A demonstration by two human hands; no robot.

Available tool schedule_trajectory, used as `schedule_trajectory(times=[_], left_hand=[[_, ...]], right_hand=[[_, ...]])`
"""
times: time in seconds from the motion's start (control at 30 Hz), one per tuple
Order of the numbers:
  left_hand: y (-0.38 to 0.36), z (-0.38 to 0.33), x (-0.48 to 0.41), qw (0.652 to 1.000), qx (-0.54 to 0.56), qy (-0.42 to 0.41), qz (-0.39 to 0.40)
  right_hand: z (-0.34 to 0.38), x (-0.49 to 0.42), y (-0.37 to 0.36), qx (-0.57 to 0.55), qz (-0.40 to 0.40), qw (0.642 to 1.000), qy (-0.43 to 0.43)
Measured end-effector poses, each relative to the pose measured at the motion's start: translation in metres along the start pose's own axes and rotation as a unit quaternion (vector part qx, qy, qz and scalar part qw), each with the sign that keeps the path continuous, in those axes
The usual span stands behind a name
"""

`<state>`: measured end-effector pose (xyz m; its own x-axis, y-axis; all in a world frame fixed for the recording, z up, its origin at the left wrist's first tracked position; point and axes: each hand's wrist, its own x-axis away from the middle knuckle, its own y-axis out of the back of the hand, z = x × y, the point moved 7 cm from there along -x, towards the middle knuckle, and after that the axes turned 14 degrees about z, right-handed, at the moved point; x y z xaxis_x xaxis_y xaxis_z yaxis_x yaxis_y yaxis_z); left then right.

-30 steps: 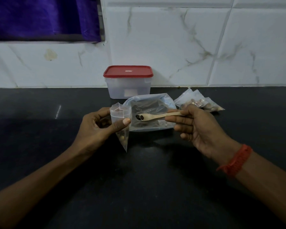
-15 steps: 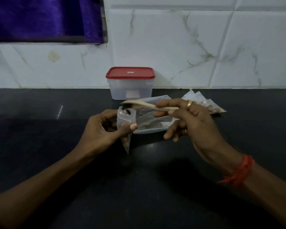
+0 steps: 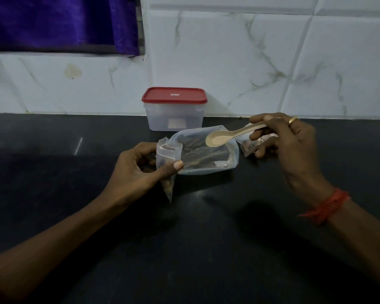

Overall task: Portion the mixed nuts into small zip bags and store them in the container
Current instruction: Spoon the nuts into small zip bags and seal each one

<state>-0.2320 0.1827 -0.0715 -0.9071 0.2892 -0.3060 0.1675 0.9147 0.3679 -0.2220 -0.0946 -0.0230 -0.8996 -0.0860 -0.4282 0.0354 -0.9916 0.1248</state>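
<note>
My left hand (image 3: pixel 138 170) pinches a small clear zip bag (image 3: pixel 168 160) with its mouth open upward and a few nuts inside, its lower corner hanging toward the counter. My right hand (image 3: pixel 283 141) holds a beige spoon (image 3: pixel 226 137) by its handle; the bowl is empty and hovers over the large plastic bag of mixed nuts (image 3: pixel 208 159) lying on the black counter. Behind that bag stands the clear container (image 3: pixel 174 116) with its red lid on. Filled small bags (image 3: pixel 249 147) lie partly hidden behind my right hand.
The black counter (image 3: pixel 53 172) runs back to a white marble-tiled wall (image 3: pixel 250 62). A purple cloth (image 3: pixel 59 23) hangs at the upper left. I wear a red thread band (image 3: pixel 325 207) on my right wrist.
The spoon carried nuts to the small bag's mouth, tipped over it, and has now swung back right, empty, above the large bag. My left hand kept holding the small bag.
</note>
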Motion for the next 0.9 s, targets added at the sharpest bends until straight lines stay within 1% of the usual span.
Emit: schedule_trajectory(times=[0.1,0.23,0.37,0.43,0.47,0.5,0.53,0.6,0.63,0.67,0.77,0.8,0.83,0.87,0.9], left_hand=[[0.002,0.002,0.000,1.000,-0.016,0.000,0.000],[0.006,0.003,0.000,0.998,-0.060,0.001,-0.014],[0.003,-0.003,0.003,0.993,-0.112,-0.029,0.000],[0.001,-0.006,0.004,0.992,-0.122,-0.038,0.006],[0.000,-0.007,0.004,0.992,-0.122,-0.043,0.009],[-0.001,-0.008,0.004,0.992,-0.119,-0.049,0.013],[-0.002,-0.009,0.004,0.992,-0.117,-0.054,0.017],[-0.003,-0.010,0.004,0.992,-0.112,-0.060,0.026],[-0.004,-0.011,0.004,0.992,-0.109,-0.061,0.028],[-0.004,-0.012,0.005,0.992,-0.108,-0.061,0.029],[-0.007,-0.016,0.007,0.992,-0.106,-0.065,0.037],[-0.009,-0.017,0.007,0.991,-0.109,-0.068,0.044],[-0.010,-0.018,0.008,0.989,-0.116,-0.072,0.053],[-0.011,-0.020,0.008,0.987,-0.125,-0.077,0.060],[-0.013,-0.022,0.009,0.985,-0.133,-0.084,0.064]], right_hand=[[-0.016,-0.004,0.003,-0.001,0.011,0.999,-0.045],[-0.036,-0.002,-0.009,0.061,0.079,0.987,-0.122],[-0.038,0.001,-0.017,0.082,0.125,0.975,-0.161],[-0.039,0.003,-0.017,0.126,0.143,0.967,-0.168],[-0.037,0.004,-0.017,0.183,0.146,0.960,-0.154],[-0.034,0.005,-0.015,0.269,0.145,0.944,-0.128],[-0.028,0.005,-0.014,0.366,0.143,0.914,-0.102],[-0.013,0.005,-0.015,0.542,0.119,0.829,-0.063],[-0.003,0.004,-0.014,0.592,0.099,0.799,-0.046],[0.003,0.003,-0.013,0.622,0.086,0.777,-0.034],[0.012,0.006,-0.011,0.693,0.085,0.715,-0.047],[0.014,0.007,-0.012,0.696,0.077,0.712,-0.041],[0.018,0.008,-0.014,0.679,0.062,0.731,-0.011],[0.022,0.010,-0.019,0.637,0.059,0.768,0.029],[0.023,0.013,-0.026,0.570,0.078,0.815,0.070]])
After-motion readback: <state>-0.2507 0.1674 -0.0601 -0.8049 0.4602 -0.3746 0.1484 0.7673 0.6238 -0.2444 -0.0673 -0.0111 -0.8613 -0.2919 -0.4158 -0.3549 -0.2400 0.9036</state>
